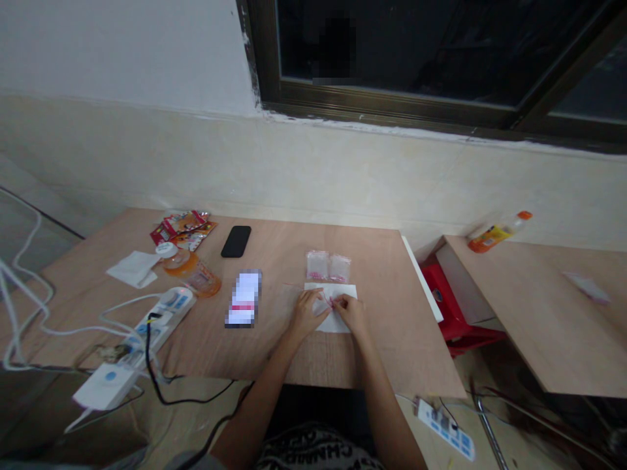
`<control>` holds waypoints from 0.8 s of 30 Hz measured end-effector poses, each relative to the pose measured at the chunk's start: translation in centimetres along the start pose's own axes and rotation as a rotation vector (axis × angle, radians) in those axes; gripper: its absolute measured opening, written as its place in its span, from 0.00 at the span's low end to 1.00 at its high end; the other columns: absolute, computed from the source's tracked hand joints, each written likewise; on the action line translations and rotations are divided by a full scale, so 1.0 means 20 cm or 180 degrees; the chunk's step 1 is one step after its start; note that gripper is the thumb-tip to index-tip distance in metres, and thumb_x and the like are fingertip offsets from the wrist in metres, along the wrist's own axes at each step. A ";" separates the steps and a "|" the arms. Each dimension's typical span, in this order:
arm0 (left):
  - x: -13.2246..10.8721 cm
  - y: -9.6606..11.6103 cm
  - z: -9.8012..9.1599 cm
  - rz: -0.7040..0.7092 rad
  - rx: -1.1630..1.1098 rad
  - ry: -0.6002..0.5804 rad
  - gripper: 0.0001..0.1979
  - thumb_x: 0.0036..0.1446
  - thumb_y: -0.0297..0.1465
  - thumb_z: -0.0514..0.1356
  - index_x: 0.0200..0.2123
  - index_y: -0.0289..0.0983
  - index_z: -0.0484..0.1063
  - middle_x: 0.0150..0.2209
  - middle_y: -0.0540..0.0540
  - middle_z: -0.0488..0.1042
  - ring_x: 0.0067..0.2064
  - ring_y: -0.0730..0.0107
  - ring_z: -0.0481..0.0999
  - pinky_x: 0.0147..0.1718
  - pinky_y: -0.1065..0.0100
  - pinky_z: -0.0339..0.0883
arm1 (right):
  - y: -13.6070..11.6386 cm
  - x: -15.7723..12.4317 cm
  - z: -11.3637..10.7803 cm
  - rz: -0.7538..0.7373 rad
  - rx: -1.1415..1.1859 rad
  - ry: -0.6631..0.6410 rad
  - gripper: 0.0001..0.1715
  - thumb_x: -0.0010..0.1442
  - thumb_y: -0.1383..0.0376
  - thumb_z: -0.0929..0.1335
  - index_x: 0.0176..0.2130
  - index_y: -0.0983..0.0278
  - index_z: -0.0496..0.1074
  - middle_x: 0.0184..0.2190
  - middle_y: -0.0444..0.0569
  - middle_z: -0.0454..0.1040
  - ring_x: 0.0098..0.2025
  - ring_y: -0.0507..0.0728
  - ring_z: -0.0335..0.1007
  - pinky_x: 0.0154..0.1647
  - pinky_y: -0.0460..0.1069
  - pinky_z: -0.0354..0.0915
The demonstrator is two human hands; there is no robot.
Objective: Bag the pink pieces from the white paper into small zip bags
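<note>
A white sheet of paper (337, 324) lies on the wooden table, beneath both hands. My left hand (307, 314) is over its left part, fingers closed on a thin red thread (324, 297). My right hand (349, 312) pinches a small pinkish-red piece (332, 302) beside the thread, too small to make out well. The fingertips of both hands are close together. Just beyond the paper lie two small clear plastic bags, a left one (317, 265) and a right one (339, 267), with pink bits inside.
To the left are a lit phone (243, 297), a dark phone (236, 241), an orange drink bottle (193, 271), snack packets (179, 227), a tissue (132, 269) and a power strip (161, 321) with cables. A red stool (445, 307) stands between the tables.
</note>
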State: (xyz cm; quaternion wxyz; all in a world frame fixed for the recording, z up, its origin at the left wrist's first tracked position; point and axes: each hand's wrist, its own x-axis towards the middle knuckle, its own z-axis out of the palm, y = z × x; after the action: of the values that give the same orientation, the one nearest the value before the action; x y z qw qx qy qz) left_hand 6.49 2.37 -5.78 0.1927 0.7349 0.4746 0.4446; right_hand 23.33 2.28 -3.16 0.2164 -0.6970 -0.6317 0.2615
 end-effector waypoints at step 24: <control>-0.01 -0.02 0.01 0.0080 0.0025 0.0021 0.14 0.48 0.30 0.68 0.37 0.40 0.67 0.47 0.43 0.76 0.49 0.57 0.75 0.50 0.53 0.68 | 0.01 0.00 0.02 -0.0109 0.0088 0.0117 0.15 0.60 0.57 0.66 0.32 0.64 0.77 0.23 0.46 0.76 0.26 0.53 0.70 0.29 0.46 0.56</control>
State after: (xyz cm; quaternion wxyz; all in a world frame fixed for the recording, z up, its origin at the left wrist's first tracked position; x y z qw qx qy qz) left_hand 6.43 2.48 -6.29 0.1827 0.7401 0.4676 0.4475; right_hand 23.25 2.28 -3.61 0.2421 -0.6876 -0.6358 0.2536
